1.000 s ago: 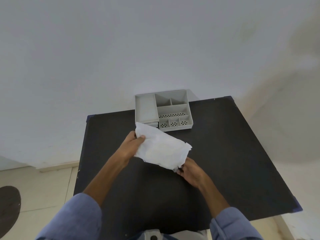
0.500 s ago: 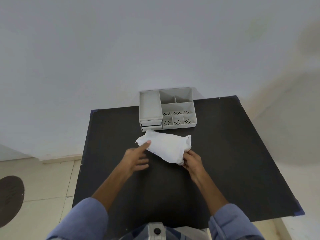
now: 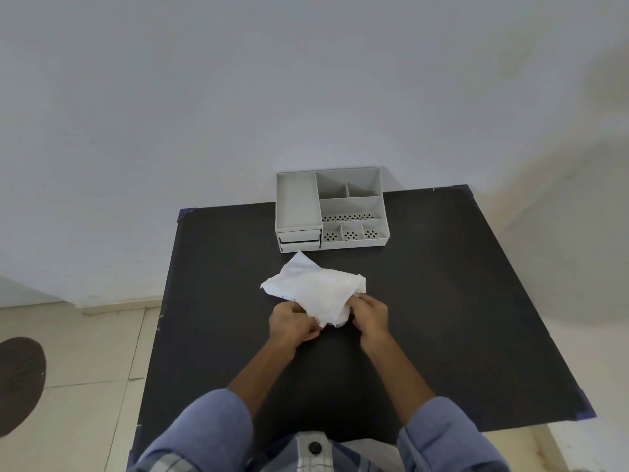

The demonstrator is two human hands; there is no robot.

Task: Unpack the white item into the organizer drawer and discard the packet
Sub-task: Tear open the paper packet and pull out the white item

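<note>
A crumpled white packet (image 3: 315,287) lies on the black table (image 3: 442,301), a short way in front of the grey organizer (image 3: 332,211). My left hand (image 3: 292,323) and my right hand (image 3: 371,313) both pinch the packet's near end, one on each side. What is inside the packet is hidden. The organizer has several open compartments on top and two small drawers (image 3: 300,241) at its front left, both pushed in.
The organizer stands at the table's far edge against a pale wall. Tiled floor lies to the left, with a dark round mat (image 3: 18,383) on it. The table's right and near edges are close by.
The packet has come down from the air onto the table. My left hand let go of its far corner and moved to the near end, beside my right hand.
</note>
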